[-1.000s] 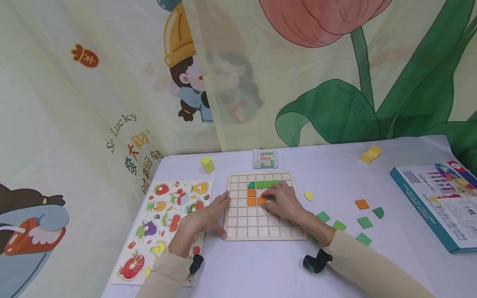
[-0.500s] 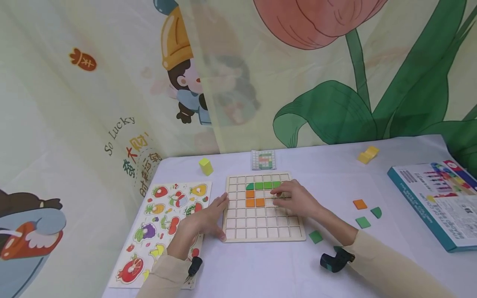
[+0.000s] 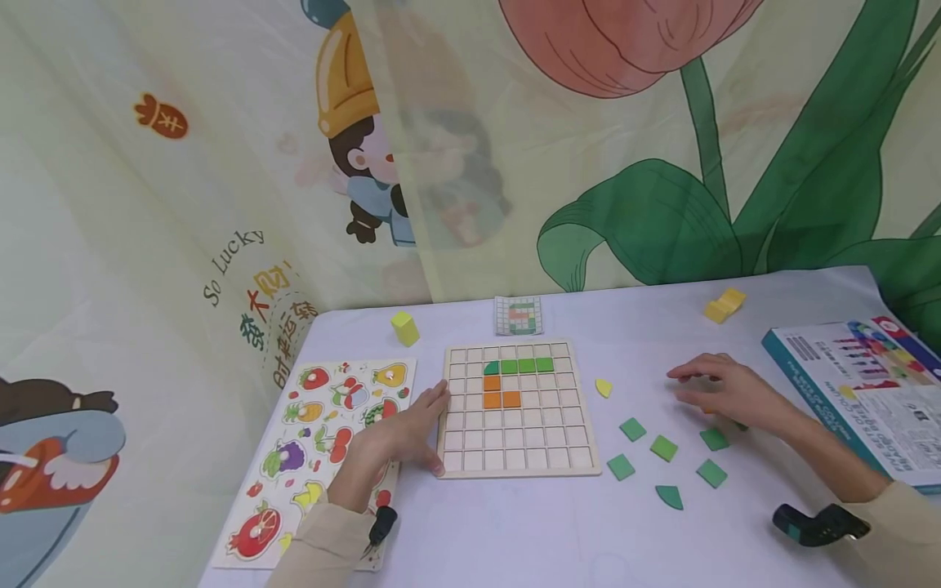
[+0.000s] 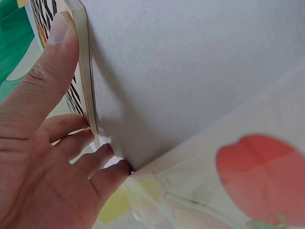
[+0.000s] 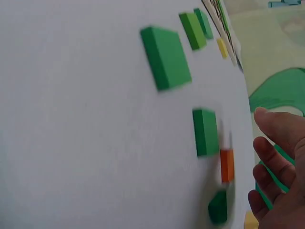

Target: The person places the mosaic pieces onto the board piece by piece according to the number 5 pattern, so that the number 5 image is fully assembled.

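Note:
A wooden grid board [image 3: 474, 453] lies on the white table in the head view. On it sit a dark green quarter-round tile [image 3: 492, 368], a row of green square tiles [image 3: 525, 366] and several orange square tiles [image 3: 491, 399]. My left hand [image 3: 403, 434] rests along the board's left side, thumb near the lower left corner. In the left wrist view, the thumb [image 4: 59, 52] lies on the board's edge. My right hand [image 3: 735, 394] hovers over a loose orange tile [image 5: 227, 165], partly covering it in the head view; its fingers are loosely bent and hold nothing.
Loose green square tiles [image 3: 664, 447], a dark green quarter-round [image 3: 670, 496] and a yellow piece [image 3: 604, 387] lie right of the board. A fruit board [image 3: 243, 490] lies left. A pattern card [image 3: 518, 316], yellow blocks [image 3: 724, 305] and a box [image 3: 845, 384] stand around.
My right hand has left the board and moved right to the loose tiles, uncovering the yellow piece and several green tiles. The left hand stays at the board's edge.

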Available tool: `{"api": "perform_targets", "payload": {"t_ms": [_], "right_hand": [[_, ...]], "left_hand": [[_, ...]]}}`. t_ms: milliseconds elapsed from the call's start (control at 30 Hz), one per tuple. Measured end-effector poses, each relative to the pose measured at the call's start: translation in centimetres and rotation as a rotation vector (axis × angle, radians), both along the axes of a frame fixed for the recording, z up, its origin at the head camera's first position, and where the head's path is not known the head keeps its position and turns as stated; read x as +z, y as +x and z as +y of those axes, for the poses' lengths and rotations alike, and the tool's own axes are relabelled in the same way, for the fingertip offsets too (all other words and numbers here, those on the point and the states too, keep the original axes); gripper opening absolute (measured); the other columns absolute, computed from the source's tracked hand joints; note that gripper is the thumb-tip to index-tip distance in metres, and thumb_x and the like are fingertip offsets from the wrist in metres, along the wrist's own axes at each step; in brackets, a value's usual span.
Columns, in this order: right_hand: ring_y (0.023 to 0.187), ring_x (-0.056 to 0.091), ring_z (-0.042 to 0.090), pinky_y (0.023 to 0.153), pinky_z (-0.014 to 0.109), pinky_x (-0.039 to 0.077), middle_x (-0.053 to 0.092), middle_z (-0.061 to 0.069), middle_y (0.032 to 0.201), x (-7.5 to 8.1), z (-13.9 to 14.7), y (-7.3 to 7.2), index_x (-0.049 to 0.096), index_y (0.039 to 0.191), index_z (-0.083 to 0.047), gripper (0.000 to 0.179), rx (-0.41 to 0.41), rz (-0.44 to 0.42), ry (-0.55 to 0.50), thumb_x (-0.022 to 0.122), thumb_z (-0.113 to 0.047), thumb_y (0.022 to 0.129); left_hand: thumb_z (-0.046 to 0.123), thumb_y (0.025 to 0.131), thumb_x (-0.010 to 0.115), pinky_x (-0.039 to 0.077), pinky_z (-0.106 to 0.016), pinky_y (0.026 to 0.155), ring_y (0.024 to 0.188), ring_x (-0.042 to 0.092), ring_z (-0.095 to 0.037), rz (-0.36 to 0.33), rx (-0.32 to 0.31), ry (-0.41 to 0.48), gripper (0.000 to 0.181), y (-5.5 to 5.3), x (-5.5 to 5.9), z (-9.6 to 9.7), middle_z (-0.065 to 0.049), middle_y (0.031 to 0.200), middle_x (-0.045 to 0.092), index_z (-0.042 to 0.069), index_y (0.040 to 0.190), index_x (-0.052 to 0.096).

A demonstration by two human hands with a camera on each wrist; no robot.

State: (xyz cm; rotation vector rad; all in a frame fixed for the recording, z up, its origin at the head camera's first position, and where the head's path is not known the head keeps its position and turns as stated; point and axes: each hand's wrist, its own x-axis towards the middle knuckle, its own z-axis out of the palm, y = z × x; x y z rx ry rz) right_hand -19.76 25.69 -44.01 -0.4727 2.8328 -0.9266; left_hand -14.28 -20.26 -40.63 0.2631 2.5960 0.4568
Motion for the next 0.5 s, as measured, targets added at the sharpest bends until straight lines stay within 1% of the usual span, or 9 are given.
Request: {"api": "perform_targets", "payload": {"t_ms": [33, 100, 167, 233, 333, 400, 467, 500], "right_hand": [[0.117, 0.046, 0.034, 0.092, 0.058, 0.046, 0.062, 0.015, 0.122, -0.1, 1.1, 0.0, 0.065, 0.122, -0.010, 0.041, 0.002, -0.002, 0.009, 0.069, -0.033, 0.089], [0.116, 0.044, 0.029, 0.090, 0.051, 0.045, 0.061, 0.016, 0.124, -0.5, 2.8, 0.1, 0.065, 0.121, -0.010, 0.040, 0.003, 0.002, 0.024, 0.068, -0.034, 0.090], [0.113, 0.043, 0.022, 0.088, 0.045, 0.043, 0.061, 0.016, 0.123, -0.8, 3.9, 0.1, 0.066, 0.120, -0.010, 0.038, 0.013, 0.010, 0.022, 0.069, -0.033, 0.089], [0.111, 0.043, 0.018, 0.087, 0.043, 0.042, 0.062, 0.014, 0.122, -1.1, 4.4, 0.2, 0.068, 0.118, -0.012, 0.037, 0.010, 0.014, 0.031, 0.072, -0.032, 0.087], [0.114, 0.044, 0.024, 0.091, 0.052, 0.042, 0.061, 0.016, 0.122, -1.4, 4.7, 0.3, 0.068, 0.118, -0.012, 0.040, 0.021, -0.003, 0.034, 0.074, -0.031, 0.084], [0.115, 0.044, 0.031, 0.092, 0.057, 0.041, 0.060, 0.017, 0.121, -1.5, 4.6, 0.3, 0.068, 0.118, -0.011, 0.040, 0.019, -0.010, 0.046, 0.075, -0.030, 0.083], [0.114, 0.045, 0.037, 0.090, 0.058, 0.041, 0.059, 0.018, 0.120, -1.6, 4.6, 0.3, 0.068, 0.117, -0.010, 0.038, 0.026, -0.008, 0.050, 0.075, -0.026, 0.083], [0.113, 0.045, 0.037, 0.089, 0.056, 0.042, 0.059, 0.018, 0.119, -1.7, 4.6, 0.3, 0.069, 0.116, -0.010, 0.037, 0.024, -0.004, 0.054, 0.075, -0.025, 0.084]], "left_hand": [[0.019, 0.069, 0.087, 0.034, -0.048, 0.114, 0.152, 0.010, -0.026, 0.000, 0.002, 0.000, 0.108, 0.0, 0.0, 0.0, -0.002, 0.165, 0.007, 0.011, 0.155, 0.023], [0.019, 0.069, 0.087, 0.035, -0.047, 0.114, 0.152, 0.010, -0.026, -0.001, 0.004, -0.001, 0.107, 0.0, -0.1, 0.0, -0.002, 0.165, 0.007, 0.011, 0.155, 0.023], [0.018, 0.069, 0.087, 0.035, -0.047, 0.114, 0.152, 0.010, -0.026, 0.000, 0.005, -0.003, 0.107, 0.0, -0.1, 0.0, -0.002, 0.165, 0.007, 0.011, 0.155, 0.023], [0.018, 0.069, 0.087, 0.035, -0.047, 0.114, 0.152, 0.010, -0.026, 0.000, 0.003, -0.006, 0.107, 0.0, -0.1, -0.1, -0.002, 0.165, 0.007, 0.011, 0.155, 0.023], [0.019, 0.070, 0.086, 0.035, -0.047, 0.114, 0.152, 0.010, -0.026, 0.000, -0.003, -0.005, 0.107, 0.0, -0.1, -0.1, -0.002, 0.165, 0.007, 0.011, 0.155, 0.022], [0.019, 0.070, 0.086, 0.035, -0.047, 0.114, 0.152, 0.010, -0.027, -0.001, -0.006, -0.004, 0.107, 0.0, -0.1, 0.0, -0.002, 0.165, 0.007, 0.011, 0.155, 0.022], [0.019, 0.070, 0.086, 0.035, -0.047, 0.114, 0.152, 0.010, -0.027, -0.003, -0.005, -0.003, 0.107, 0.0, -0.1, 0.0, -0.002, 0.165, 0.007, 0.011, 0.155, 0.022], [0.019, 0.070, 0.086, 0.035, -0.047, 0.114, 0.152, 0.010, -0.027, -0.004, -0.005, -0.004, 0.107, 0.0, -0.1, 0.0, -0.002, 0.165, 0.007, 0.011, 0.155, 0.022]]}}
